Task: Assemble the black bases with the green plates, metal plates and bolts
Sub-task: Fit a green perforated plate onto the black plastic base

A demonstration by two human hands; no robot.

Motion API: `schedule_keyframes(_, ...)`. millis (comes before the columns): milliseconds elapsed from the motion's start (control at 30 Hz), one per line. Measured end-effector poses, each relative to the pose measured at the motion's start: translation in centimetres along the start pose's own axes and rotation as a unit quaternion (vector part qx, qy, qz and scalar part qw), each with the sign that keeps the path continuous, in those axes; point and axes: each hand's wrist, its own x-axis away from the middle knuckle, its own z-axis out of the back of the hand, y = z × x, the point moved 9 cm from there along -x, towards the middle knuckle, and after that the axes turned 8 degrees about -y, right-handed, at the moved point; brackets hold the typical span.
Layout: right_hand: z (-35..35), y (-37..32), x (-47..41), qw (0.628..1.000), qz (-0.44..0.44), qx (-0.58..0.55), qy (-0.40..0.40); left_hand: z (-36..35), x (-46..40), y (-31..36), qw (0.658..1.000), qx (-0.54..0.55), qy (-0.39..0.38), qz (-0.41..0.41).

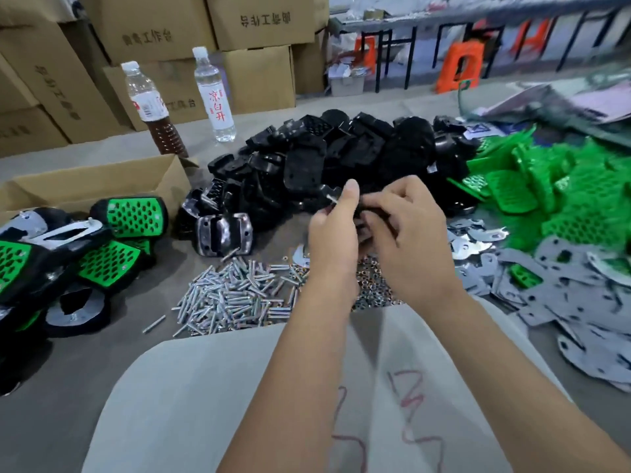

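Both my hands meet over the floor in front of a heap of black bases (341, 158). My left hand (336, 227) and my right hand (406, 233) together grip one black base (333, 194), mostly hidden by the fingers, with a bolt end showing at my left thumb. A pile of loose bolts (232, 295) lies below my left hand. Green perforated plates (553, 186) are heaped at the right, with shiny metal plates (478, 240) and grey ones (563, 295) in front of them. Finished black-and-green assemblies (102, 240) lie at the left.
An open cardboard box (95, 186) stands behind the finished assemblies. Two plastic bottles (215, 93) stand at the back left before stacked cartons (153, 35). Small nuts (372, 285) lie under my wrists. My lap in light cloth (205, 404) fills the foreground.
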Motion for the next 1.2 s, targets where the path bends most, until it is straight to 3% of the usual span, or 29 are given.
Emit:
schedule_keyframes(100,3.8,2.8,0.5,0.997,-0.039,-0.045,0.054,-2.8,-0.5,-2.9,0.997,0.060,-0.024,0.052)
schedule_keyframes(167,6.6,6.7,-0.4,0.989,-0.120,0.026,0.085,-4.2,-0.9,-4.5,0.995,0.063,-0.033,0.075)
schedule_keyframes(267,8.9,13.7,-1.9,0.924,-0.269,0.270,-0.006,-6.1,-1.2,-5.9,0.995,0.016,-0.050,0.087)
schedule_keyframes(333,9.1,16.7,-2.0,0.888,-0.320,0.321,-0.077,-7.5,-1.1,-6.7,0.991,0.017,-0.082,0.100)
schedule_keyframes(433,9.2,18.2,-2.2,0.891,-0.310,0.319,-0.088,-9.2,-0.9,-7.7,0.981,0.034,-0.140,0.128)
schedule_keyframes(533,11.7,17.1,-2.5,0.900,-0.292,0.322,0.024,-9.6,-1.1,-8.0,0.974,0.099,-0.160,0.128)
schedule_keyframes(633,13.2,14.5,-2.1,0.936,-0.241,0.207,0.153,-9.3,-1.3,-7.5,0.970,0.147,-0.165,0.103)
schedule_keyframes(700,11.7,13.7,-1.9,0.946,-0.242,-0.089,0.194,-8.7,-1.5,-6.5,0.967,0.187,-0.156,0.072)
schedule_keyframes(767,7.9,12.6,-1.8,0.871,-0.252,-0.380,0.181,-7.4,-2.0,-5.3,0.965,0.217,-0.144,0.039)
schedule_keyframes(800,5.9,11.5,-1.7,0.839,-0.250,-0.453,0.166,-6.3,-2.2,-4.5,0.964,0.226,-0.141,0.019)
schedule_keyframes(833,4.2,10.5,-1.4,0.827,-0.246,-0.482,0.150,-5.2,-2.1,-3.9,0.963,0.226,-0.143,-0.001)
schedule_keyframes(933,0.2,8.1,-0.5,0.838,-0.218,-0.490,0.103,-2.6,-1.5,-2.7,0.968,0.183,-0.166,-0.031)
schedule_keyframes(1067,-2.8,7.4,1.1,0.867,-0.196,-0.456,0.041,3.1,-0.9,-0.6,0.990,0.077,-0.056,-0.106)
schedule_keyframes(1200,-3.6,7.4,1.4,0.870,-0.181,-0.458,0.016,6.2,-0.5,0.9,0.991,-0.009,0.009,-0.135)
